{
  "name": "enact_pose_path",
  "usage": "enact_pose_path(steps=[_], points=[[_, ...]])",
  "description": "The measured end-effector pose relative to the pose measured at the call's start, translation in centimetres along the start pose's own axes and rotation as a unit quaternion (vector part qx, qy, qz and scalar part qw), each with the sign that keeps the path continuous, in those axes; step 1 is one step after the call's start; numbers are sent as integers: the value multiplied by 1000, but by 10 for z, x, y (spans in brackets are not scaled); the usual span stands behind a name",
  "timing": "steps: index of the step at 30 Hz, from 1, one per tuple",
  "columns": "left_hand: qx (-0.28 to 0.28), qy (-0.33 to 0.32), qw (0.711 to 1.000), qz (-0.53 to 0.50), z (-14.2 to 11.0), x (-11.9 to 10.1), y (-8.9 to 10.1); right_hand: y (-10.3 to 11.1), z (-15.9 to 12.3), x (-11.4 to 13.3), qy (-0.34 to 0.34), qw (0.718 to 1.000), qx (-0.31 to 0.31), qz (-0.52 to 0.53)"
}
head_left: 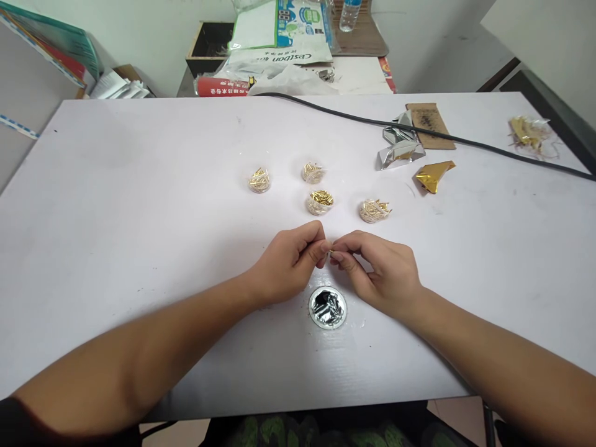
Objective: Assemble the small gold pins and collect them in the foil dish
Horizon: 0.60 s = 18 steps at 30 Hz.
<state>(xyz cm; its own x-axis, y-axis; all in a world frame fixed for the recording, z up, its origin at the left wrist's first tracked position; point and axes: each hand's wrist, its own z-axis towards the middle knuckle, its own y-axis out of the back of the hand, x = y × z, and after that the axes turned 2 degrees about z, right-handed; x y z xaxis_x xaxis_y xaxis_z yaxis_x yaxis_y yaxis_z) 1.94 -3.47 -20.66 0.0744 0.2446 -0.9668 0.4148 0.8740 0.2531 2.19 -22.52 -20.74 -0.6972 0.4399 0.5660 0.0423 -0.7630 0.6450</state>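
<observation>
My left hand and my right hand meet above the middle of the table, fingertips almost touching. My right thumb and forefinger pinch a small gold-coloured metal pin. The left fingers are closed against its other side; what lies inside them is hidden. Just below the hands, a round disc with crinkled silver foil lies on the table. Beyond them stand clear cups of thin gold pins: one at left, one at the back, one nearest the hands and one at right.
A black cable crosses the back of the white table. Silver foil, brown cardboard, a gold foil piece and a clear bag of gold bits lie at the back right. A water bottle stands beyond.
</observation>
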Motion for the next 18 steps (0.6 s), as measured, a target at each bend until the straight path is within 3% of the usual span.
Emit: enact_pose_path(steps=[18], points=[[-28, -23, 998, 41, 0, 0, -5, -7, 1, 4, -9, 999, -8, 35]])
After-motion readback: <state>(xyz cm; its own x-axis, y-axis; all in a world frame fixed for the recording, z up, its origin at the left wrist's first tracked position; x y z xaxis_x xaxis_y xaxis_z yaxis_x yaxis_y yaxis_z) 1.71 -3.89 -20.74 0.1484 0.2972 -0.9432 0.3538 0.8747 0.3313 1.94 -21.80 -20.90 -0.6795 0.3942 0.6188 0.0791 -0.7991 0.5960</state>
